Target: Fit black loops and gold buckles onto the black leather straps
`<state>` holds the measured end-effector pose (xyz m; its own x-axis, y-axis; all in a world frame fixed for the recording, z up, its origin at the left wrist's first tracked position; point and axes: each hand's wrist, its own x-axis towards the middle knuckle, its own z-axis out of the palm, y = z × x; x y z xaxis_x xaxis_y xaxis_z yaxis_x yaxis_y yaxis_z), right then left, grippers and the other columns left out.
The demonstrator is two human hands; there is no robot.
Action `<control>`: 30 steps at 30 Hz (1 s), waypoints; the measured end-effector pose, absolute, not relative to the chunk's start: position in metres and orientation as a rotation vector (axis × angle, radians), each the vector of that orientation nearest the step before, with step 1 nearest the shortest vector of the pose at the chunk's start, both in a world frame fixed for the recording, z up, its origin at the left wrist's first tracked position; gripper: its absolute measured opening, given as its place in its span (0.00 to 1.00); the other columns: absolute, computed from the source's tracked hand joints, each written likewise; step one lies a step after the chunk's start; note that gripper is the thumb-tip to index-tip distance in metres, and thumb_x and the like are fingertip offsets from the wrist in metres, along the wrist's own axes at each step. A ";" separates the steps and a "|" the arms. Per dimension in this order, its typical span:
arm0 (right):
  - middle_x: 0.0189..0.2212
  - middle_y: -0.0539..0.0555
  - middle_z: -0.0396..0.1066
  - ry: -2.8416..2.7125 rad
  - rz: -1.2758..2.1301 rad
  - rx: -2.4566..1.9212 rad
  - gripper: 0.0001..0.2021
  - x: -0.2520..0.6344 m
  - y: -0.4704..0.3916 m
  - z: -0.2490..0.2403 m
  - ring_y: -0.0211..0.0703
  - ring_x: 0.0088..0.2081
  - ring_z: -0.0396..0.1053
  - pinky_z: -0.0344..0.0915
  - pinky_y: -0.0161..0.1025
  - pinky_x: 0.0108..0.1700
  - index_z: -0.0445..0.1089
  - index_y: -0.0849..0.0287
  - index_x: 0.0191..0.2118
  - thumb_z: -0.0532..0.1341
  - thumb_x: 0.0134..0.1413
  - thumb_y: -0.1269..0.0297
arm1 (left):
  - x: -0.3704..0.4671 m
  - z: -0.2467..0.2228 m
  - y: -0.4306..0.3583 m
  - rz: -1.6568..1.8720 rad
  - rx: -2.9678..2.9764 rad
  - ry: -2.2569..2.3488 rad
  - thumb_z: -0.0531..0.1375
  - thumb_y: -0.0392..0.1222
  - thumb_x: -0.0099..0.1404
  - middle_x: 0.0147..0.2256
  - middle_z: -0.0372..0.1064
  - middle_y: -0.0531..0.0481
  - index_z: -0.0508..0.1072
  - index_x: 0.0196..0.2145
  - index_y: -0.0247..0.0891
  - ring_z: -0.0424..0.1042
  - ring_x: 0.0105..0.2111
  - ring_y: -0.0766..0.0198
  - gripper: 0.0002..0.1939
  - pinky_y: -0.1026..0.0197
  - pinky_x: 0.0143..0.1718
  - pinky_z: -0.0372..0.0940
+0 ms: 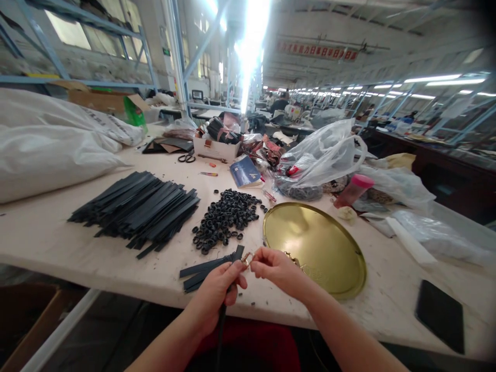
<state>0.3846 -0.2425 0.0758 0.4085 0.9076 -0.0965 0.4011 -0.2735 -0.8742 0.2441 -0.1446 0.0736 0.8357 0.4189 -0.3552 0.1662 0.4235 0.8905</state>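
Observation:
Near the table's front edge, my left hand (227, 285) is closed around a black strap (239, 252), whose one end sticks up past the fingers while the rest hangs down toward my lap. My right hand (271, 264) pinches a small gold-coloured metal buckle (247, 258) against the strap's upper end. Whether the strap passes through the buckle is too small to tell. A few flat black strips (199, 273) lie just left of my hands. Behind them is a heap of small black loops (227, 217). More gold buckles (291, 257) lie on a round gold tray (337, 248), partly hidden by my right hand.
A big pile of black strips (135, 206) covers the left of the table (163, 289). Farther back are scissors (186, 158), a white box (217, 150), a blue booklet (246, 171) and plastic bags (321, 155). At right lie a pink-lidded jar (352, 191) and a black tablet-like slab (440, 315).

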 end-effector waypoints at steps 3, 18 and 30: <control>0.21 0.46 0.62 -0.944 0.970 -1.588 0.09 0.356 -0.241 0.071 0.33 0.23 0.57 0.56 0.32 0.27 0.62 0.60 0.25 0.57 0.49 0.60 | 0.244 0.071 -0.143 0.163 1.062 0.560 0.57 0.50 0.56 0.22 0.59 0.58 0.62 0.26 0.34 0.46 0.13 0.79 0.15 0.70 0.15 0.41; 0.25 0.47 0.66 -0.834 0.885 -1.554 0.12 0.342 -0.240 0.035 0.37 0.28 0.64 0.60 0.35 0.32 0.63 0.56 0.40 0.60 0.47 0.67 | 0.234 0.059 -0.127 -0.061 1.432 0.606 0.54 0.51 0.57 0.17 0.55 0.60 0.60 0.26 0.37 0.49 0.13 0.75 0.14 0.70 0.14 0.44; 0.24 0.47 0.67 -0.050 1.123 -1.025 0.14 0.310 -0.231 0.038 0.29 0.22 0.61 0.62 0.31 0.27 0.71 0.59 0.32 0.69 0.36 0.62 | 0.209 0.064 -0.126 0.086 1.971 0.390 0.47 0.41 0.64 0.36 0.70 0.52 0.70 0.35 0.39 0.66 0.36 0.64 0.12 0.66 0.38 0.57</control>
